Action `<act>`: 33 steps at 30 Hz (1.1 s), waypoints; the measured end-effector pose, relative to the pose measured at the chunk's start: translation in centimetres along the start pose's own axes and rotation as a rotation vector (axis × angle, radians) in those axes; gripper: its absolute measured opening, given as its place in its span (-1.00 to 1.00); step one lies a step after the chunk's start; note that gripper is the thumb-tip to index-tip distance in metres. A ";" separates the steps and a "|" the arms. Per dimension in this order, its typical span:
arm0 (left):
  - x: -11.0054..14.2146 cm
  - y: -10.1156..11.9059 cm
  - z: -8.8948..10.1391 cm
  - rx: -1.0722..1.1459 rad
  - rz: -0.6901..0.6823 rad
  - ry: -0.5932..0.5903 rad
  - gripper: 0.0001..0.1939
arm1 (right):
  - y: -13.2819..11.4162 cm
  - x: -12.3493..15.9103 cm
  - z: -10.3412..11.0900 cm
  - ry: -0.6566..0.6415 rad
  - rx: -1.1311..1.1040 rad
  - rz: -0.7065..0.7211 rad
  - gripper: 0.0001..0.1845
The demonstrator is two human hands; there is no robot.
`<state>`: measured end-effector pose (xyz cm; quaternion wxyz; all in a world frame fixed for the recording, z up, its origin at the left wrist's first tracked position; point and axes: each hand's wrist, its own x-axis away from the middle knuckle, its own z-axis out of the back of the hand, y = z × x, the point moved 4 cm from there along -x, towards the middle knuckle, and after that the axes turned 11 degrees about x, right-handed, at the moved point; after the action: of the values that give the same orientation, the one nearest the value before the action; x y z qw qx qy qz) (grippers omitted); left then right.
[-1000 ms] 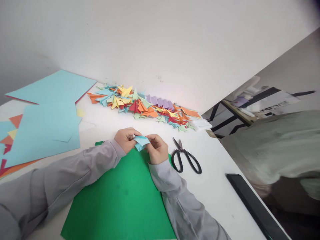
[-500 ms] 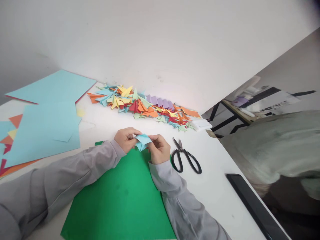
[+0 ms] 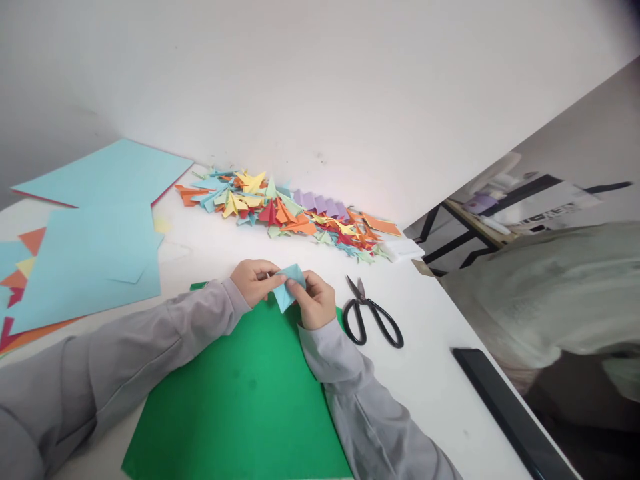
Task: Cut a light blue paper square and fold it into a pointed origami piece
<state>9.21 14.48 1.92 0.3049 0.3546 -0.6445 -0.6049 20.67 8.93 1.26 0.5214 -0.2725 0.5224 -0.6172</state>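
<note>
A small piece of light blue folded paper [image 3: 290, 293] is held up between my two hands, over the far end of a green mat [image 3: 235, 393]. My left hand [image 3: 254, 281] pinches its left edge between thumb and fingers. On the other side, my right hand [image 3: 316, 300] grips it, the thumb pressed on its face. Creases run across the paper, which now looks like a diamond with its point downward. Just right of my right hand lie black-handled scissors [image 3: 373, 313], blades slightly apart and pointing away.
A long heap of colourful folded paper pieces [image 3: 280, 210] lies along the wall. Large light blue sheets [image 3: 95, 260] cover the left side, with coloured scraps beside them. A black flat object [image 3: 500, 407] rests at the table's right edge; a person in pale clothing [image 3: 550, 293] is beyond.
The blue paper's spread side flaps have come inward, giving a narrower diamond shape. My right thumb has moved onto its face, and my hands are slightly closer together.
</note>
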 end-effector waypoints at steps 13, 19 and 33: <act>-0.5 -0.5 0.2 0.041 0.057 -0.008 -0.65 | 0.0 0.0 0.4 0.109 -0.008 -0.043 -0.81; -0.6 -0.7 -0.1 -0.001 0.073 -0.081 -0.67 | 0.3 -0.2 0.6 0.116 -0.064 -0.123 -0.80; 0.0 1.0 0.1 -0.153 -0.277 0.008 -0.77 | 0.3 -0.3 -0.1 -0.025 -0.079 -0.167 -0.83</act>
<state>9.03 14.54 2.88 0.2473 0.4182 -0.5401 -0.6872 20.80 9.30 0.98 0.4638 -0.3431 0.5151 -0.6339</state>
